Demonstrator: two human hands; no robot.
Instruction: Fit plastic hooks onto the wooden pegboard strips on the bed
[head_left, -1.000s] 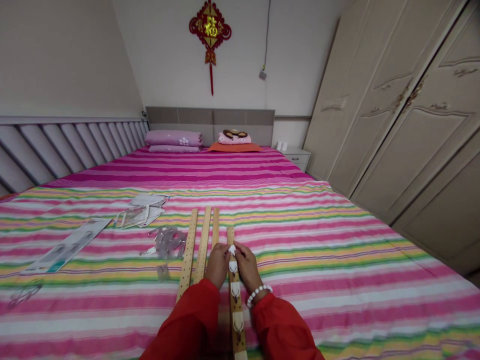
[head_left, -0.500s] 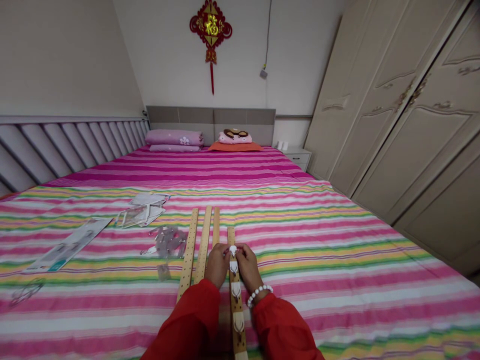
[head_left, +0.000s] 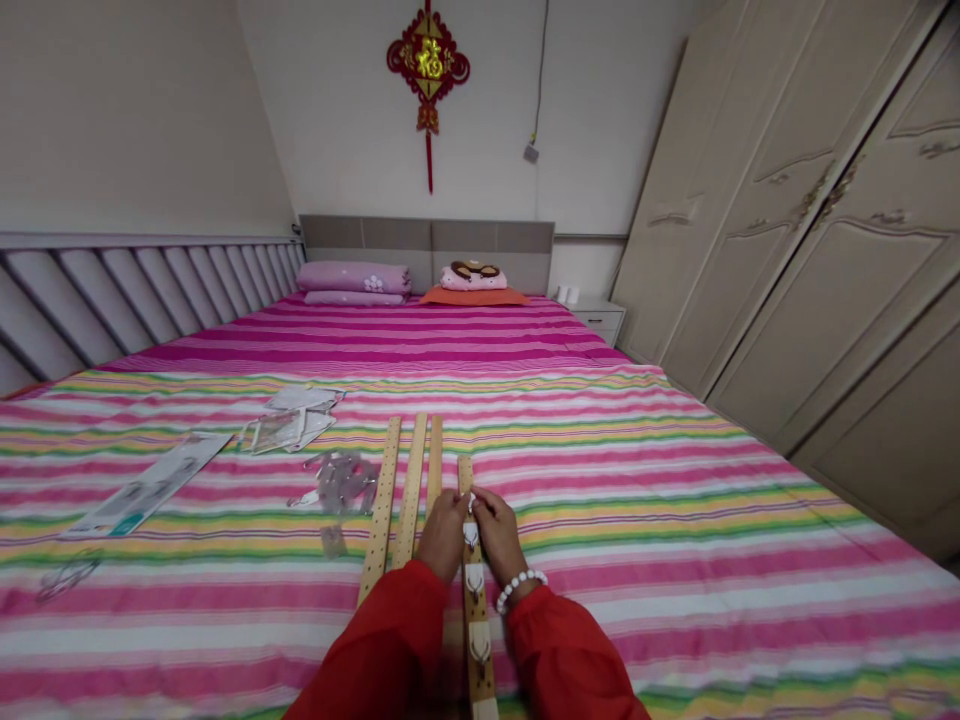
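Note:
Both hands meet over a narrow wooden strip with holes (head_left: 471,610) that lies lengthwise in front of me. My left hand (head_left: 444,532) and my right hand (head_left: 499,530) pinch a small white hook (head_left: 472,502) between their fingertips, close to the strip's far end. Nearer to me, a row of white hooks sits on the same strip, among them one white hook (head_left: 474,578) and a cream-coloured hook (head_left: 480,643). Fingers partly hide the pinched hook, so I cannot tell whether it touches the wood.
Left of my hands lie three more wooden strips (head_left: 381,505). Beyond them are a heap of small greyish clear pieces (head_left: 346,482), clear packets (head_left: 289,430), a long flat package (head_left: 150,488) and a thin wire-like bundle (head_left: 69,575). Everything rests on a striped bedspread (head_left: 675,560).
The pinched hook has turned and shows less of its white face, with my fingers closer together over it. The whole view has shifted slightly.

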